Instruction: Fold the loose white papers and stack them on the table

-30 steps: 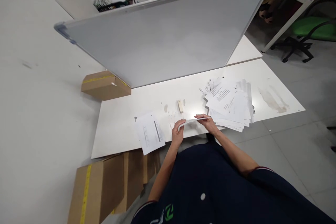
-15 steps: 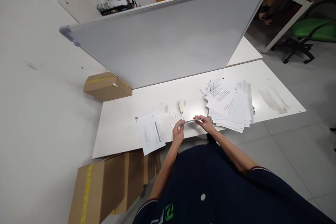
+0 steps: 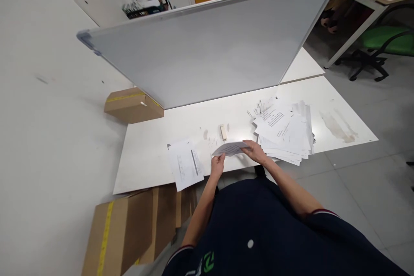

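Between my two hands is a small stack of printed paper (image 3: 231, 149), tilted so that its text side shows. My left hand (image 3: 217, 165) pinches its left lower edge, and my right hand (image 3: 255, 152) grips the right end. Just beyond the paper, a cream stapler-like object (image 3: 223, 132) lies on the white table (image 3: 145, 151). To the left rest some printed sheets (image 3: 186, 166), reaching over the table's front edge. A large, untidy pile of papers (image 3: 284, 133) spreads to the right of my right hand. How many sheets I hold cannot be made out.
A whiteboard (image 3: 207, 51) stands along the back of the table. One cardboard box (image 3: 132, 105) sits at the back left; more cardboard boxes (image 3: 136, 224) stand below the front left edge. Small clips (image 3: 258, 107) lie by the paper pile. A green chair (image 3: 384, 36) is at far right.
The paper was nearly edge-on and now tilts to show its printed face. My left hand has dropped slightly lower on it. The loose sheets and the pile stay put.
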`<move>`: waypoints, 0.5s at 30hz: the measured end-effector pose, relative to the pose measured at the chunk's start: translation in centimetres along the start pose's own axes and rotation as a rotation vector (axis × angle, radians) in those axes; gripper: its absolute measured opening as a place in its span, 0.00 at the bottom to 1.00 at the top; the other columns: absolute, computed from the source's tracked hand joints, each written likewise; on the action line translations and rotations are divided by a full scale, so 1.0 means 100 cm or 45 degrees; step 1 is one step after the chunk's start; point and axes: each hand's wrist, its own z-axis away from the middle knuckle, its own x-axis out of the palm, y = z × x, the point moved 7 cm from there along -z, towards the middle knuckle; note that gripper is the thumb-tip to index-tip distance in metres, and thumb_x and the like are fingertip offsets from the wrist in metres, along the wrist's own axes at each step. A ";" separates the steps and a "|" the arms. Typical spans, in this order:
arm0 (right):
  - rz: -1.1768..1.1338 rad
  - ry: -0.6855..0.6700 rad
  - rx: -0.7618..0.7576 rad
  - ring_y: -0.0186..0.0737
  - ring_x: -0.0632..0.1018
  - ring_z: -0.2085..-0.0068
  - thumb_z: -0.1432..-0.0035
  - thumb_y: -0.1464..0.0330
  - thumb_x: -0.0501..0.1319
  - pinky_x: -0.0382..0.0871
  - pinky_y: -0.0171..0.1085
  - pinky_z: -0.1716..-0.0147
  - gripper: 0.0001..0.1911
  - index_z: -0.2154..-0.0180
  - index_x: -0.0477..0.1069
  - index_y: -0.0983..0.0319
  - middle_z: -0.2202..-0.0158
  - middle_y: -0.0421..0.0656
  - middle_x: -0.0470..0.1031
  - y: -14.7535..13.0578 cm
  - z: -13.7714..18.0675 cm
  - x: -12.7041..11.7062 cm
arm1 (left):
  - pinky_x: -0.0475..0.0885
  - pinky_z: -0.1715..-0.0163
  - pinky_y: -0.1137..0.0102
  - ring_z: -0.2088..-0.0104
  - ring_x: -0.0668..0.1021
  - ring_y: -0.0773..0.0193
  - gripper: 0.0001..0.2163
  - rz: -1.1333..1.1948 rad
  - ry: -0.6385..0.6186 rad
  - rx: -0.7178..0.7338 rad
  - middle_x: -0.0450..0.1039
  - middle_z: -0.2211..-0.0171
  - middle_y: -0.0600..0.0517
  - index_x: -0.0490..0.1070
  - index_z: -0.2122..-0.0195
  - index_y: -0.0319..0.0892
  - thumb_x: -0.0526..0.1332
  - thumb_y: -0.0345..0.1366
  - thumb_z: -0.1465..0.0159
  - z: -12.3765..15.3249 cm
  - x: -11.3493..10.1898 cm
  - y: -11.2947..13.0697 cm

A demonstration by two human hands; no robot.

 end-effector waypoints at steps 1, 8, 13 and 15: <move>0.167 -0.063 -0.067 0.41 0.71 0.59 0.43 0.66 0.50 0.59 0.39 0.56 0.11 0.65 0.70 0.61 0.64 0.45 0.73 -0.013 -0.002 -0.007 | 0.66 0.57 0.63 0.59 0.73 0.58 0.15 0.025 0.025 -0.023 0.73 0.62 0.46 0.70 0.60 0.38 0.56 0.42 0.44 -0.001 -0.003 -0.002; 0.909 -0.375 -0.076 0.43 0.70 0.65 0.46 0.76 0.49 0.57 0.37 0.68 0.10 0.65 0.67 0.64 0.68 0.50 0.71 -0.060 -0.002 -0.009 | 0.63 0.53 0.62 0.49 0.66 0.58 0.28 -0.093 0.162 0.072 0.58 0.46 0.42 0.52 0.44 0.42 0.58 0.36 0.45 0.003 -0.023 -0.011; 0.967 -0.495 0.038 0.44 0.70 0.64 0.47 0.79 0.48 0.58 0.38 0.69 0.12 0.66 0.67 0.64 0.66 0.52 0.69 -0.044 0.000 0.024 | 0.57 0.47 0.60 0.47 0.64 0.59 0.18 -0.393 -0.008 0.248 0.64 0.50 0.48 0.66 0.53 0.45 0.57 0.30 0.46 0.004 -0.012 -0.019; 0.953 -0.489 0.056 0.44 0.70 0.63 0.47 0.79 0.48 0.58 0.38 0.68 0.12 0.64 0.66 0.64 0.66 0.52 0.69 -0.039 0.000 0.029 | 0.58 0.47 0.60 0.50 0.66 0.60 0.15 -0.413 -0.064 0.261 0.67 0.53 0.50 0.69 0.57 0.46 0.54 0.28 0.45 0.004 -0.007 -0.022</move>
